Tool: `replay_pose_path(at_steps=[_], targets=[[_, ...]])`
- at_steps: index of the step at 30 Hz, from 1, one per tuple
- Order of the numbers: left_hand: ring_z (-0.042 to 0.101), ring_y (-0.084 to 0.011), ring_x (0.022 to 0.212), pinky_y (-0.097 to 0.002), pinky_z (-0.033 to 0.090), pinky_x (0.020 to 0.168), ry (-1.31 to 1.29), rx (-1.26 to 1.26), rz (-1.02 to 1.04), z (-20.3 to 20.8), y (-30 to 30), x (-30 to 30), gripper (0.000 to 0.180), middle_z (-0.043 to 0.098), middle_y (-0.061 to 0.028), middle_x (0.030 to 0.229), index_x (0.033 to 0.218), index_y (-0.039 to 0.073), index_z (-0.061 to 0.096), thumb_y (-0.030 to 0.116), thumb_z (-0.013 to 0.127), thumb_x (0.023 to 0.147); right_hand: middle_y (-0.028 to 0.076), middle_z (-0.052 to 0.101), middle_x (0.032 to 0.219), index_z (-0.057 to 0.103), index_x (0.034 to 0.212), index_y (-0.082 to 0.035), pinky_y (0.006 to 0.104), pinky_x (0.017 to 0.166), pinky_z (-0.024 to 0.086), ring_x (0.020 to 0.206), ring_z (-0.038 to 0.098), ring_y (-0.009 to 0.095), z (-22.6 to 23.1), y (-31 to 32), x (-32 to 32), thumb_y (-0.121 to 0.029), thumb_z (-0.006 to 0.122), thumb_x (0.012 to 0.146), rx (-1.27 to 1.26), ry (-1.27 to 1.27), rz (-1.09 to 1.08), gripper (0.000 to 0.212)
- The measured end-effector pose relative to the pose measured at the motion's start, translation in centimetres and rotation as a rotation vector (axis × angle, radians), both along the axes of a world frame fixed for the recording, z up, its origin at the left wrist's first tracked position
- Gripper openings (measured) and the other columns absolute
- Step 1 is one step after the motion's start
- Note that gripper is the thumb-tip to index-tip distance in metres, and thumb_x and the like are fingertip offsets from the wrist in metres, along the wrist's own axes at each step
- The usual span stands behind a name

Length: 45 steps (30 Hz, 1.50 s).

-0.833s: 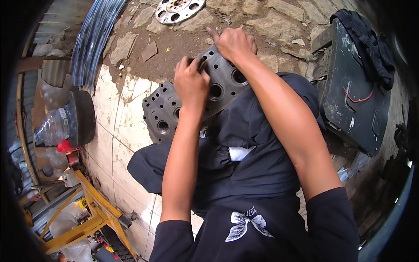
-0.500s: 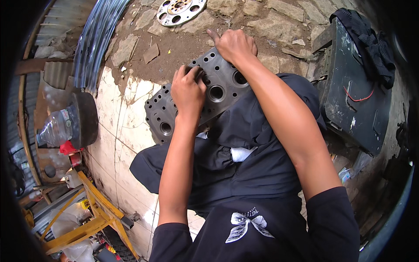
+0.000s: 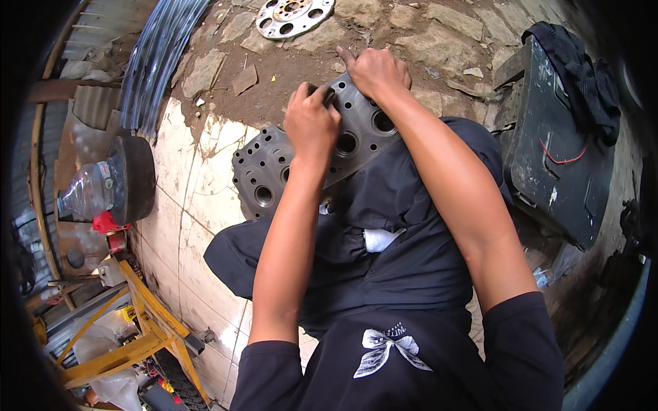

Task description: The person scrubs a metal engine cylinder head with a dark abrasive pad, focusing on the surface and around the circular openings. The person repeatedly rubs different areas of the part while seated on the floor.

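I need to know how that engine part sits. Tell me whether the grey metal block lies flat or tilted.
Tilted: the grey metal block rests across the person's lap, far end raised under the right hand.

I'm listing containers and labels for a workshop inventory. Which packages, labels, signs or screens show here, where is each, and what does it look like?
Clear plastic bottle: far left, lying on its side against a dark round part, with a red cap.
Small yellow label: lower left, on the yellow metal stand.
No signs or screens in view.

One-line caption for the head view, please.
Both hands, left hand and right hand, press on a grey cylinder head resting across the lap.
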State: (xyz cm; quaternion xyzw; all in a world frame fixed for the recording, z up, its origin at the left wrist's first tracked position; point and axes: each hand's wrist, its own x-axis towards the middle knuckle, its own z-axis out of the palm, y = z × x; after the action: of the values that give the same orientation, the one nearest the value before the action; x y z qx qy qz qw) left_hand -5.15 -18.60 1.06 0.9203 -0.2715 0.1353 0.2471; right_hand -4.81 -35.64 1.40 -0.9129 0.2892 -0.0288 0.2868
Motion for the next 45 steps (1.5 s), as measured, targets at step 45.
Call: replay_pose_path(at_steps=[45], targets=[[0.069,-0.0361,0.101,-0.0454,0.056,0.090,-0.047,0.001,-0.085,-0.7,2.3,-0.8,0.026,0.073,-0.0114,0.105,0.107,0.007,0.081,0.007,0.071,0.083,0.032,0.076,0.108,0.083,0.105,-0.002,0.0588,0.095,0.058,0.109,0.074,0.050,-0.2,0.5,-0.3,-0.078,0.041,0.102,-0.054,0.031,0.046,0.087]])
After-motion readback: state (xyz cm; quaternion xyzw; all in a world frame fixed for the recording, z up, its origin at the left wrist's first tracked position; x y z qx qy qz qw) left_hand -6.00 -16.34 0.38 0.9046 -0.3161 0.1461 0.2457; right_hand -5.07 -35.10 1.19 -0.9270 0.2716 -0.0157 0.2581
